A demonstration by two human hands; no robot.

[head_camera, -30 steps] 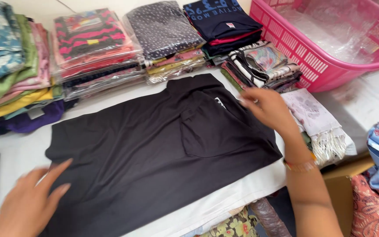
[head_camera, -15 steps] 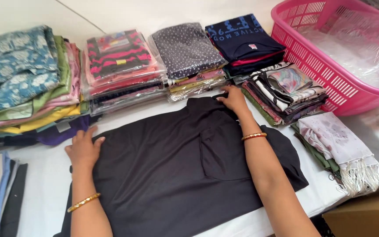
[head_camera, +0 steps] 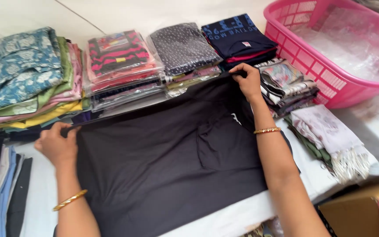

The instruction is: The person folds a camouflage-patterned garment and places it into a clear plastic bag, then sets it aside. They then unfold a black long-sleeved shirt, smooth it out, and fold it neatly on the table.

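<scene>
Black garment [head_camera: 163,166]: matte knit, flat, spread mid-table [head_camera: 242,215]. Left hand [head_camera: 58,142], right hand [head_camera: 248,81]: fingers pinched on far edge corners. One pink lattice plastic basket [head_camera: 312,74], far right corner.

Two bare forearms reach in from the bottom edge, with no sleeves visible. The left hand [head_camera: 58,145] has a thin gold bangle [head_camera: 69,200] on the forearm, sitting loosely well below the wrist and slanted across the arm. The right hand [head_camera: 248,81] has a narrower gold bangle [head_camera: 267,130] with a beaded, ribbed texture, worn snugly just below the wrist. No rings show on the visible fingers. The nails are short and unpainted as far as can be seen.
</scene>
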